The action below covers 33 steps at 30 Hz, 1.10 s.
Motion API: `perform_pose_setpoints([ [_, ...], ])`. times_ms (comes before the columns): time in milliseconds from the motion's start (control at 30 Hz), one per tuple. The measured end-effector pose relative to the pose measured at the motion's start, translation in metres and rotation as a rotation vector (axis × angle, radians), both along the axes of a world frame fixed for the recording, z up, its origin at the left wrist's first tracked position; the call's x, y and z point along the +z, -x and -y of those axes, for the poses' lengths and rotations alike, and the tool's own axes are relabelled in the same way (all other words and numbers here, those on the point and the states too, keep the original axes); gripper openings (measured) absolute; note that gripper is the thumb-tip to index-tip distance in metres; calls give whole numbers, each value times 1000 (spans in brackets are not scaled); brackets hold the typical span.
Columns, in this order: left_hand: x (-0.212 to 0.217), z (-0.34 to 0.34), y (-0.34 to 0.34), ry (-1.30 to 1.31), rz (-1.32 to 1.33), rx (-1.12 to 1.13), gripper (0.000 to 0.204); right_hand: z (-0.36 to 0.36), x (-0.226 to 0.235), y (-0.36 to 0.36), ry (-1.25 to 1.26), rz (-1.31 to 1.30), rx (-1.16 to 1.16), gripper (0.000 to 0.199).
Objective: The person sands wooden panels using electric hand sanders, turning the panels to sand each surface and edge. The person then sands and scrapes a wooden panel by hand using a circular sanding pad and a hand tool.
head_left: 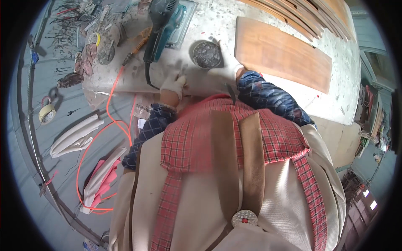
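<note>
My right hand [228, 67], in a white glove, curls round the side of a round dark tin [207, 54] on the worktable. Its top looks grey and mottled; whether that is a lid or contents I cannot make out. My left hand [174, 83], gloved too, is at the table's near edge with its fingers curled together; anything within them is hidden. Just beyond it lies a teal and black power tool [160, 35] with a dark cord. A flat brown wooden panel [280, 52] lies to the right of my right hand.
Several wooden boards [301, 16] are stacked at the far right of the paint-spotted table [134, 77]. An orange hose [109, 98] runs off its left edge to the floor. Rolled cloths [77, 136] and a tape roll [47, 113] lie at the left.
</note>
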<state>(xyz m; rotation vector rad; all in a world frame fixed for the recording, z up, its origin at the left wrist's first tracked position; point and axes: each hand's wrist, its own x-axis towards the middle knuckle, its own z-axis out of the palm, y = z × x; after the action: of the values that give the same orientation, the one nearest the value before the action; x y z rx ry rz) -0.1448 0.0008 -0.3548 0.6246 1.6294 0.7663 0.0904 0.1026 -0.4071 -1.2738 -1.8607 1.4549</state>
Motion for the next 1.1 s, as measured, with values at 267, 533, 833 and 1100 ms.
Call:
perform_pose_setpoints([
  [267, 48, -61, -44, -437, -789, -842, 20, 23, -15, -10, 51, -355, -185, 104],
  [533, 56, -90, -69, -150, -942, -1201, 29, 21, 14, -4, -77, 151, -98, 98],
  [833, 32, -88, -46, -444, -1020, -877, 16, 8, 19, 7, -108, 246, -141, 109],
  [1100, 51, -114, -41, -283, -1145, -849, 19, -11, 32, 6, -68, 47, -10, 98],
])
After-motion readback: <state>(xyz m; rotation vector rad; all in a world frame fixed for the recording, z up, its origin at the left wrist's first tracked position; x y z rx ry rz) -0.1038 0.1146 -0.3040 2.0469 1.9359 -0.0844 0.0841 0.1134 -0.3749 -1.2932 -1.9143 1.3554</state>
